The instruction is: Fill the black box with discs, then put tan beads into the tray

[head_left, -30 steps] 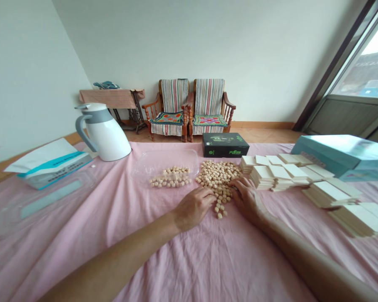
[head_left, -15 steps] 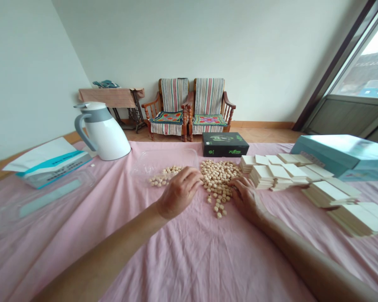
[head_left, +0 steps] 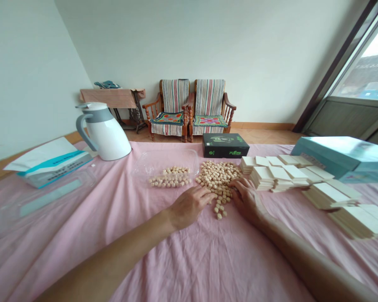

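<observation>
A heap of small round beige pieces (head_left: 219,176) lies on the pink tablecloth (head_left: 208,260) in the middle. My left hand (head_left: 190,205) rests palm down at the heap's near left edge, its fingers stretched out and touching the pieces. At the heap's right edge lies my right hand (head_left: 247,197), fingers spread loosely on the cloth and against the pieces. Left of the heap, a clear plastic tray (head_left: 164,159) holds more of the same pieces (head_left: 171,178). A few loose pieces (head_left: 219,209) sit between my hands.
Stacks of cream cards (head_left: 271,172) run off to the right, with a teal box (head_left: 340,155) behind them. A black box (head_left: 225,144) stands beyond the heap. A white jug (head_left: 103,132), a white-and-teal packet (head_left: 50,161) and a clear lid (head_left: 44,197) sit at the left.
My left hand went from the heap to the clear tray half a second ago and has come back to the heap's near left edge. The right hand has stayed put.
</observation>
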### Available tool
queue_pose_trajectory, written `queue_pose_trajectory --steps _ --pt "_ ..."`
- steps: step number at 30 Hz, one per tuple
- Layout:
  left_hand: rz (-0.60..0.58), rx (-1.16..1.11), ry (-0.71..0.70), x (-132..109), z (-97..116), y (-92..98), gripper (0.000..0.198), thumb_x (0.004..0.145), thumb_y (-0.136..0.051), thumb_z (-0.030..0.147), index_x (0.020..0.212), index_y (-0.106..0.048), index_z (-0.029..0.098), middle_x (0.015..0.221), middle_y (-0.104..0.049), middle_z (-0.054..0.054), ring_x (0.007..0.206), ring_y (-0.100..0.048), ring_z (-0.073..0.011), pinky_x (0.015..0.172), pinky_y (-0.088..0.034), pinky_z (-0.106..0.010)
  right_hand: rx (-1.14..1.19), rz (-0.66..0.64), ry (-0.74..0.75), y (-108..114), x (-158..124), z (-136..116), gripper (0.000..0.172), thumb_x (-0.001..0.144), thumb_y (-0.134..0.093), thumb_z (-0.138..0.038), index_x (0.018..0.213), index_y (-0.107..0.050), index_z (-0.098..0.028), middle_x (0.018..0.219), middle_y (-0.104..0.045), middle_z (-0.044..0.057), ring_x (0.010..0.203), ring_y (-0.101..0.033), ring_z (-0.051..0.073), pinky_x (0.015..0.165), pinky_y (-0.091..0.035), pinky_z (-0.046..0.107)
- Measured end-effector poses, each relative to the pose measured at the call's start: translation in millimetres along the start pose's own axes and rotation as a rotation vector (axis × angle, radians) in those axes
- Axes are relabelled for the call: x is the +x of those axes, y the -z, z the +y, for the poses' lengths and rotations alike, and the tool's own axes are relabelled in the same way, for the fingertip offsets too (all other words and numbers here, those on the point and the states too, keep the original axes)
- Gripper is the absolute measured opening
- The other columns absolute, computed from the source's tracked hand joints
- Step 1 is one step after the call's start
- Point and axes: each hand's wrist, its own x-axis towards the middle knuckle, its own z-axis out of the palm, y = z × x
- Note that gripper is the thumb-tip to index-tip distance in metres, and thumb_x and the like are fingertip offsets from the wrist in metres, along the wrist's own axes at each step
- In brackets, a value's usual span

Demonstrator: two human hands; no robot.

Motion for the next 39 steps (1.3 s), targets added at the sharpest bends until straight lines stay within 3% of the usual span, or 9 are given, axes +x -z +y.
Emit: queue_pose_trajectory --steps 7,11,15,18,20,23,27,31,39 --pt "0.013 -0.041 0.115 -1 -3 -12.7 0.011 0.088 -0.05 0.013 0.086 -0.059 0.017 0.086 -0.06 -0.004 0.087 -0.057 -0.0173 0.08 -0.048 -0.03 0.004 0.01 0.005 -1 0 0 0.016 0.086 -0.046 -0.02 0.093 -0.06 -0.019 0.098 -0.061 0.009 0.096 -0.053 0.024 0.082 -0.046 0.04" --pt "0.244 0.023 0.092 0 -6 9.3 0.014 0.091 -0.046 0.015 0.096 -0.059 0.016 0.088 -0.061 -0.006 0.087 -0.057 -0.017 0.08 -0.049 -0.031 -0.002 0.001 -0.002 1 1 -3 0.015 0.086 -0.046 -0.019 0.092 -0.06 -0.02 0.099 -0.061 0.008 0.095 -0.053 0.024 0.081 -0.046 0.039" --pt "0.534 0.176 0.222 0 -18 37.2 0.019 0.088 -0.049 0.015 0.105 -0.058 0.017 0.096 -0.062 -0.007 0.092 -0.056 -0.02 0.084 -0.048 -0.036 -0.004 -0.005 -0.003 2 1 -4 0.016 0.087 -0.045 -0.02 0.093 -0.06 -0.019 0.099 -0.06 0.009 0.095 -0.052 0.024 0.082 -0.045 0.04" --pt "0.646 0.236 0.278 -2 -23 44.5 0.025 0.087 -0.049 0.014 0.111 -0.056 0.018 0.105 -0.061 -0.009 0.1 -0.055 -0.0222 0.089 -0.046 -0.04 -0.003 0.005 -0.001 1 1 -4 0.017 0.087 -0.045 -0.02 0.094 -0.06 -0.019 0.1 -0.06 0.009 0.097 -0.052 0.025 0.083 -0.045 0.04" --pt "0.598 0.184 0.198 -4 -18 38.4 0.023 0.087 -0.048 0.014 0.108 -0.057 0.018 0.102 -0.062 -0.008 0.098 -0.056 -0.021 0.089 -0.047 -0.038 -0.004 0.011 -0.005 0 1 -3 0.018 0.087 -0.045 -0.02 0.098 -0.059 -0.019 0.1 -0.06 0.009 0.097 -0.052 0.025 0.083 -0.045 0.04" --pt "0.343 0.068 0.044 -6 -2 17.0 0.017 0.088 -0.047 0.014 0.099 -0.059 0.017 0.091 -0.063 -0.007 0.089 -0.058 -0.0185 0.083 -0.048 -0.034 -0.004 0.015 -0.013 0 1 -3 0.019 0.087 -0.045 -0.02 0.1 -0.059 -0.02 0.099 -0.061 0.008 0.096 -0.052 0.025 0.083 -0.045 0.04" --pt "0.103 -0.015 0.062 -7 13 -10.2 0.011 0.088 -0.049 0.015 0.094 -0.058 0.017 0.09 -0.062 -0.005 0.086 -0.058 -0.0177 0.079 -0.049 -0.032 0.001 -0.001 -0.008 2 1 -5 0.02 0.089 -0.042 -0.02 0.098 -0.06 -0.021 0.098 -0.06 0.008 0.097 -0.052 0.025 0.081 -0.046 0.039" --pt "0.068 -0.064 0.167 -7 13 -16.8 0.01 0.088 -0.049 0.016 0.095 -0.056 0.017 0.093 -0.06 -0.005 0.089 -0.057 -0.0179 0.08 -0.049 -0.031 -0.004 -0.019 -0.01 3 2 -8 0.02 0.09 -0.042 -0.022 0.098 -0.06 -0.02 0.099 -0.059 0.009 0.097 -0.051 0.025 0.083 -0.046 0.04" --pt "0.076 -0.069 0.182 -7 13 -15.8 0.016 0.086 -0.049 0.012 0.1 -0.055 0.017 0.095 -0.059 -0.006 0.092 -0.055 -0.0189 0.083 -0.048 -0.033 -0.015 -0.015 0.03 5 3 -12 0.019 0.09 -0.043 -0.022 0.095 -0.061 -0.021 0.097 -0.059 0.008 0.094 -0.052 0.023 0.081 -0.046 0.038"
